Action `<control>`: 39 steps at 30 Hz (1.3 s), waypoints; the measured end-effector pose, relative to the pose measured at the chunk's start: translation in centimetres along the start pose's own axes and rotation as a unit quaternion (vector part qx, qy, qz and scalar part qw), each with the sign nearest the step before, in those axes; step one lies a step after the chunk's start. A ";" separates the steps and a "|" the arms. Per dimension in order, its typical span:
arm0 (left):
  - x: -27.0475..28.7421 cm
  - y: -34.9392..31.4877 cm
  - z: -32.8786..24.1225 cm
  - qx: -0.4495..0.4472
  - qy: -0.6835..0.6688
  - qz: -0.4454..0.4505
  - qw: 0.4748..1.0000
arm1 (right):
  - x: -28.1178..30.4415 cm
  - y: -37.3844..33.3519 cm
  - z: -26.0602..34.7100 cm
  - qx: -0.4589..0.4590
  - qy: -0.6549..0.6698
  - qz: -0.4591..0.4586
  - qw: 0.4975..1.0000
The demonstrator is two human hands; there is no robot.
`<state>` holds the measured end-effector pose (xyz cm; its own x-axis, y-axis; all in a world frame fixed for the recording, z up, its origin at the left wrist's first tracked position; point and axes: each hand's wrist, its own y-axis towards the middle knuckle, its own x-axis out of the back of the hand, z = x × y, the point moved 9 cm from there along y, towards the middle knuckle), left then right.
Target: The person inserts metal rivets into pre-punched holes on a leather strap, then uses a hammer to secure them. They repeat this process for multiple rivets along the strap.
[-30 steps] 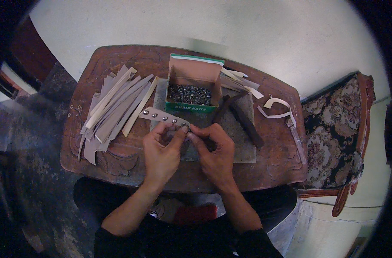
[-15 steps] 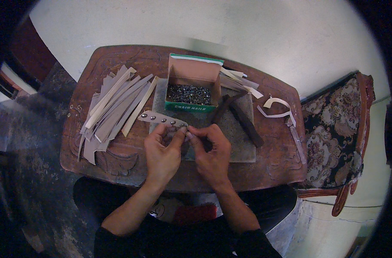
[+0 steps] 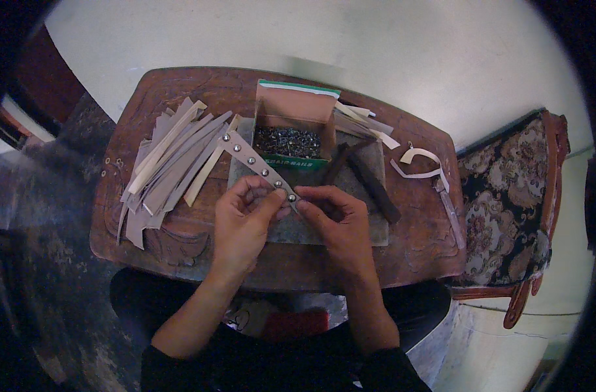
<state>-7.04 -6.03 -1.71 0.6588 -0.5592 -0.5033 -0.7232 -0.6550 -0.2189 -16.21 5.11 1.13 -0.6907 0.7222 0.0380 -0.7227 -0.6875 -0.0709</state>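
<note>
A pale grey-beige strip (image 3: 257,166) with a row of several shiny domed studs is held up in front of the box, slanting from upper left to lower right. My left hand (image 3: 239,219) pinches it near its lower end, thumb beside a stud. With thumb and forefinger, my right hand (image 3: 340,219) grips the strip's lower right tip by the last stud. Just beyond stands an opened green cardboard box (image 3: 297,108), its lid raised, holding many small nails (image 3: 288,142). The strip's underside is hidden.
A pile of similar strips (image 3: 174,160) lies on the carved wooden table (image 3: 187,247) at left. Under the box is a grey slab (image 3: 363,234). Dark bars (image 3: 374,189) meet at an angle on it. More strips (image 3: 366,121) and a curled strip (image 3: 421,173) lie right.
The strip has tilted more steeply, its far end rising toward the box. My right hand has shifted slightly right and turned, and more of the studs show.
</note>
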 end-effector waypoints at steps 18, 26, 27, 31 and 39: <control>-0.6 -0.3 -0.3 -0.019 0.043 0.032 0.998 | 0.4 -0.1 -0.7 -0.029 -0.008 -0.034 0.999; -1.0 -0.1 -0.2 0.035 0.021 0.078 0.996 | 0.5 -0.2 -0.3 -0.029 0.038 -0.006 0.999; -1.1 -0.1 0.1 0.047 0.016 0.088 0.995 | 0.5 -0.3 -0.3 -0.030 0.041 -0.005 0.999; -1.1 -0.1 0.2 0.032 0.028 0.089 0.995 | 0.5 -0.3 -0.4 -0.025 0.044 -0.007 0.999; -1.0 -0.2 -0.1 0.017 0.057 0.077 0.995 | 0.0 -0.6 0.2 -0.003 0.006 -0.004 1.000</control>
<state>-7.52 -5.42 -1.11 0.5578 -0.7070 -0.4347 -0.8226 -0.5408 -0.1759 -15.80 5.46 1.36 -0.6841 0.7289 0.0266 -0.7284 -0.6809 -0.0763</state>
